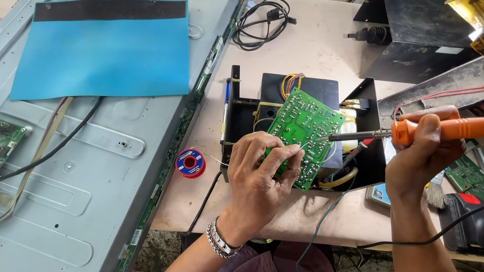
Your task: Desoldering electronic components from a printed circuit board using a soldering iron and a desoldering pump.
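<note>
Orange soldering iron (464, 128) gripped in right hand (419, 156); left hand (260, 173) pinches solder wire (298, 147) against green circuit board (304, 135).

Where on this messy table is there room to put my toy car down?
Bare tabletop lies between the coiled black cable and the black metal box. Another free patch sits below the solder spool, near the front edge. It is crowded around the green circuit board, where the left hand and the right hand with the soldering iron work.

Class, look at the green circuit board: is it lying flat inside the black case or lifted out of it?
Lifted: the green circuit board stands tilted above the black case, propped by the left hand.
</note>
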